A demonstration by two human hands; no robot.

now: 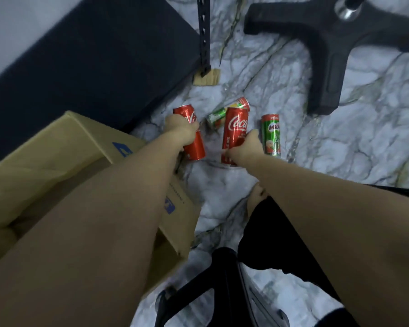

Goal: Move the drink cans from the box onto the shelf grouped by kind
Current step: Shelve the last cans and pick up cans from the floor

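Observation:
My left hand grips a red Coca-Cola can just past the corner of the cardboard box. A second red Coca-Cola can is held by my right hand, fingers wrapped round its lower half. A green Milo can stands upright on the marble floor right beside my right hand. Behind the two red cans another green can lies on its side. The dark shelf board sits at the upper left with nothing on it that I can see.
A black perforated shelf post stands on a folded cardboard pad. One black chair base spreads at the upper right, another at the bottom. My knee in black cloth is below my right arm.

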